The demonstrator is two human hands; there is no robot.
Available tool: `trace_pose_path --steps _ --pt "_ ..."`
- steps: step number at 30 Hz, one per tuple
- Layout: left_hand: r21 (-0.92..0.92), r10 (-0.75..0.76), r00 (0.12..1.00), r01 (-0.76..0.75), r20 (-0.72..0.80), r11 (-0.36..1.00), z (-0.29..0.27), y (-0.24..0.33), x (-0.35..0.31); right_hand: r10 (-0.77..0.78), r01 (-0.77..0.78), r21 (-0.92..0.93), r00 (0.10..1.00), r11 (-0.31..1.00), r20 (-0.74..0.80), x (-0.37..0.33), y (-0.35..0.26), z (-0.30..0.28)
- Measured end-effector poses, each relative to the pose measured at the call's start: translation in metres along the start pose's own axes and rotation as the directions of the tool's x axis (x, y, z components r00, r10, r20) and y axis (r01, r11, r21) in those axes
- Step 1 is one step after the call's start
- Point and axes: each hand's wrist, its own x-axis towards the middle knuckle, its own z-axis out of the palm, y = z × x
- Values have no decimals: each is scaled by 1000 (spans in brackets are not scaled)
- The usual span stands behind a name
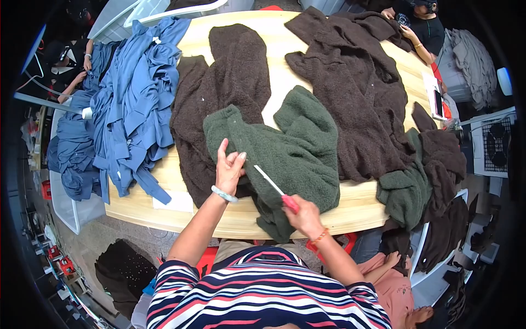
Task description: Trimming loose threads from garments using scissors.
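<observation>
A dark green fleecy garment (296, 151) lies in front of me, part of it hanging over the table's near edge. My left hand (229, 170) rests against its left part, fingers stretched and apart. In my right hand (302, 215) are red-handled scissors (268, 178), their slim blades lying over the green cloth and their tip pointing toward my left hand. My fingers hide part of the handle. Beneath and beyond the green garment is a dark brown fleecy garment (238, 66). Another brown garment pile (350, 93) lies to the right.
Blue garments (137, 93) are heaped on the left of the wooden table (350, 216). Green and brown garments (408, 197) hang over its right edge. People work at the far left and far right; another sits at my lower right. Bins (71, 211) stand around.
</observation>
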Motion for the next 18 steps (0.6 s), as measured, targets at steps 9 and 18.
trace_pose_path --steps 9,18 --pt "-162 -279 957 288 74 944 -25 -13 0 -194 186 -162 981 969 -31 -7 -24 -69" --pt "-122 -187 982 190 37 974 -13 -12 4 -174 172 -273 985 947 17 -7 -54 -62"
